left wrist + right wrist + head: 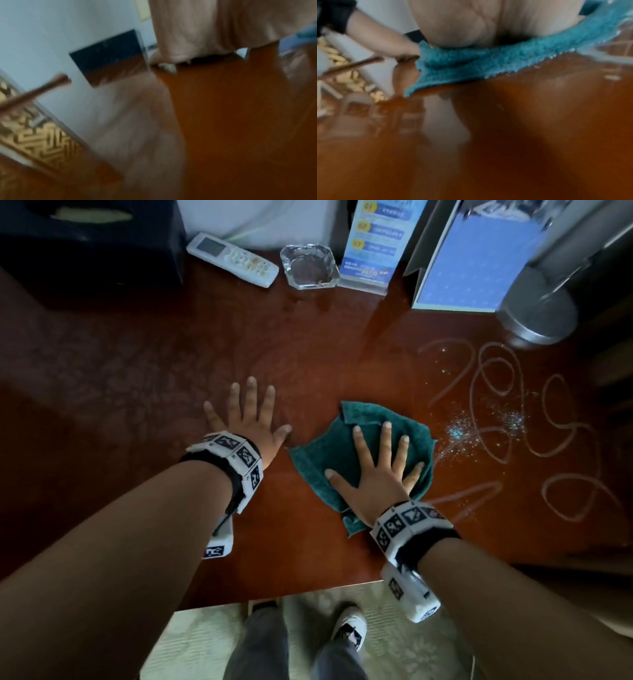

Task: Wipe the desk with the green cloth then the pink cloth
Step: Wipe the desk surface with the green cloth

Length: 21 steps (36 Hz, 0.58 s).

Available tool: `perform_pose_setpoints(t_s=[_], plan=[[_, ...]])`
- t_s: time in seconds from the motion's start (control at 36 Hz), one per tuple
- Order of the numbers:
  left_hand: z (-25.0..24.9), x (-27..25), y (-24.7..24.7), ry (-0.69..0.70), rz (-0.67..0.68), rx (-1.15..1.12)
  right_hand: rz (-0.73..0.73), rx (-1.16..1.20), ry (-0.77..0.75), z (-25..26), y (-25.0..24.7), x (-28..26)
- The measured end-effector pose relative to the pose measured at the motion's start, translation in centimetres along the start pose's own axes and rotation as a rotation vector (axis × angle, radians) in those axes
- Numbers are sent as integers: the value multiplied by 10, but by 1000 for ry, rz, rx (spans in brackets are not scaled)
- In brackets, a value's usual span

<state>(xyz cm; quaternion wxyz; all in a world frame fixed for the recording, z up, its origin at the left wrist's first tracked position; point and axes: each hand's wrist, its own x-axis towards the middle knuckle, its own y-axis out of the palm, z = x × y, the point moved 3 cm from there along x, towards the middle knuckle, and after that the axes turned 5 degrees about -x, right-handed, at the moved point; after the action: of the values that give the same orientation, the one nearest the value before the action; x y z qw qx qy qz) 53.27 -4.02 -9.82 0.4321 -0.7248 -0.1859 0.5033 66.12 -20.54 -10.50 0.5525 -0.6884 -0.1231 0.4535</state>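
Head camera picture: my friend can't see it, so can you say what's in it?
A person's right hand presses flat on a green cloth on a shiny brown desk, beside looping smears and glittery specks to its right. The left hand rests flat on the bare wood. At the back sit a white remote and a glass ashtray.

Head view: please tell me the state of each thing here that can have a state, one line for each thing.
green cloth: crumpled, flat on the desk, pressed under the right hand.
right hand: fingers spread, pressing the cloth.
left hand: fingers spread, flat on the bare desk.
desk: looping marks and glittery specks on its right part.
glass ashtray: upright, looks empty.
remote control: lying face up.
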Motion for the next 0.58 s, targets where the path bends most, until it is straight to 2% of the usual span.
perform_pose_setpoints(t_s=[0.08, 0.22, 0.39, 0.58], plan=[[-6, -7, -8, 2, -8, 62, -9, -9, -57, -6, 5, -10], [-30, -45, 8, 142, -50, 59, -7, -42, -138, -18, 14, -25], [-45, -80, 51, 148, 66, -2, 10, -102, -261, -35, 20, -41], [-48, -74, 69, 112, 78, 11, 101, -161, -344, -51, 18, -51]])
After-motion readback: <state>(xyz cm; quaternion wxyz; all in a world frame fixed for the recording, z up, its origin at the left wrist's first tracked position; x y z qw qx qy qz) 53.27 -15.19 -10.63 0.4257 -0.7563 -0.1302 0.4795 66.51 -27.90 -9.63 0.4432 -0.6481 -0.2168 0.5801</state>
